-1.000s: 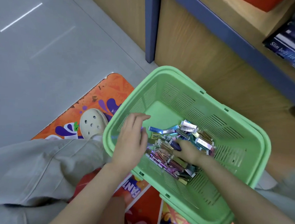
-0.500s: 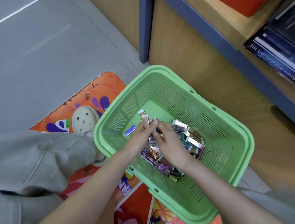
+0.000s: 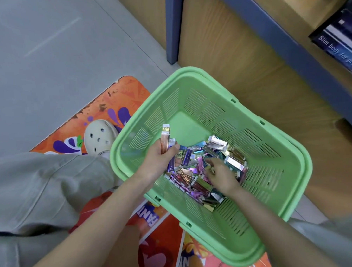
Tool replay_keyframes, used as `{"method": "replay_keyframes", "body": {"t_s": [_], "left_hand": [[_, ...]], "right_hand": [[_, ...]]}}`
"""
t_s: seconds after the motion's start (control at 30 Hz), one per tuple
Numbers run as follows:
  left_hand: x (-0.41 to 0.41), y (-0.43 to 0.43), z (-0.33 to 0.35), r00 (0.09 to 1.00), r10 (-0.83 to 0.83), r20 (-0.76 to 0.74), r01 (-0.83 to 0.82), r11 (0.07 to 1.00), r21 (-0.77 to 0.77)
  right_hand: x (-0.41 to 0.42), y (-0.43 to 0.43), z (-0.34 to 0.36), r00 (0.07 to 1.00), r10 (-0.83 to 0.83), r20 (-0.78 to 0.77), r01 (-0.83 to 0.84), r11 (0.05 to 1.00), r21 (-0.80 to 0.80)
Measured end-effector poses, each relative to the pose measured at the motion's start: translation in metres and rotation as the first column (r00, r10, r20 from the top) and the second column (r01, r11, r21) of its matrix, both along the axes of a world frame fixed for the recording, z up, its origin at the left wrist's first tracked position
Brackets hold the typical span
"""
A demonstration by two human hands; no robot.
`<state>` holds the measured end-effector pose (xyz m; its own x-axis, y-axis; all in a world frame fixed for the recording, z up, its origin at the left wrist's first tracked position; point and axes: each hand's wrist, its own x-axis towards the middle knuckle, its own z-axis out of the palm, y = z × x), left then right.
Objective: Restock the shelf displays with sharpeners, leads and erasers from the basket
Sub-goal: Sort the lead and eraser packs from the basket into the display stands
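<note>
The left grip point(image 3: 159, 163) is over the near-left part of the basket point(image 3: 196, 72), and the few packets point(image 3: 165, 138) it holds stick out beyond it, towards the basket's far wall. Just right of it, in the basket, lies the pile of packets point(image 3: 218, 149), with the right grip point(image 3: 221, 175) resting on the pile's near side. Beyond both grips, behind the basket, stands the shelf unit point(image 3: 244, 61), with boxes point(image 3: 342, 47) on its shelf far to the right. Left of the left grip, outside the basket, a shoe point(image 3: 99, 138) stands on the mat point(image 3: 120, 98), which also runs under the basket's near end.
</note>
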<state>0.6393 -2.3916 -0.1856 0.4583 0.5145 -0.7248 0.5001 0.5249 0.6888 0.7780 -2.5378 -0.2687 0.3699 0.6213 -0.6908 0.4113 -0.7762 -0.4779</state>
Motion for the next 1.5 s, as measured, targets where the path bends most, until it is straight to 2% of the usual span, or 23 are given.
{"method": "replay_keyframes", "body": {"t_s": [0.1, 0.23, 0.3, 0.5, 0.57, 0.67, 0.87, 0.97, 1.1, 1.2, 1.3, 1.4, 1.5], "left_hand": [[0.0, 0.002, -0.002, 1.0, -0.002, 0.0, 0.002, 1.0, -0.005], [0.001, 0.0, -0.004, 0.999, -0.027, -0.019, 0.027, 1.0, 0.003], [0.001, -0.001, -0.005, 0.999, -0.028, -0.029, 0.028, 1.0, 0.006], [0.004, -0.001, -0.005, 0.996, -0.066, -0.052, 0.067, 0.998, 0.019], [0.005, 0.0, -0.005, 0.996, -0.076, -0.052, 0.078, 0.997, 0.024], [0.005, 0.001, -0.006, 0.995, -0.087, -0.057, 0.088, 0.996, 0.025], [0.01, -0.009, -0.014, 0.988, -0.12, -0.095, 0.122, 0.992, 0.016], [0.01, -0.015, -0.019, 0.989, -0.088, -0.12, 0.092, 0.995, 0.027], [0.007, -0.022, -0.019, 0.991, -0.05, -0.123, 0.052, 0.999, 0.01], [0.007, -0.028, -0.015, 0.996, 0.062, -0.066, -0.066, 0.997, -0.051], [0.01, -0.033, -0.006, 0.997, 0.075, -0.021, -0.077, 0.994, -0.082], [0.013, -0.039, 0.006, 0.995, 0.083, 0.049, -0.076, 0.989, -0.13], [0.019, -0.044, 0.023, 0.985, 0.115, 0.127, -0.091, 0.98, -0.179]], "right_hand": [[0.003, -0.016, -0.018, 0.997, 0.02, 0.073, -0.016, 0.999, -0.049], [0.01, -0.022, -0.031, 0.965, 0.18, 0.19, -0.159, 0.98, -0.123], [0.014, -0.026, -0.034, 0.944, 0.223, 0.242, -0.177, 0.964, -0.199], [0.021, -0.028, -0.033, 0.923, 0.316, 0.218, -0.258, 0.931, -0.258], [0.017, -0.028, -0.034, 0.93, 0.292, 0.225, -0.232, 0.938, -0.258], [0.016, -0.026, -0.032, 0.969, 0.199, 0.144, -0.158, 0.953, -0.257], [0.014, -0.028, -0.027, 0.983, 0.161, 0.086, -0.133, 0.956, -0.261], [0.014, -0.022, -0.019, 0.998, 0.053, 0.041, -0.044, 0.978, -0.204], [0.011, -0.003, 0.006, 0.997, -0.077, 0.006, 0.077, 0.997, 0.005], [0.008, 0.013, 0.035, 0.973, -0.212, -0.086, 0.224, 0.963, 0.153], [0.004, 0.026, 0.068, 0.93, -0.315, -0.192, 0.356, 0.903, 0.242], [-0.003, 0.034, 0.101, 0.922, -0.322, -0.216, 0.374, 0.886, 0.275], [-0.009, 0.037, 0.131, 0.937, -0.255, -0.239, 0.312, 0.919, 0.241]]}}
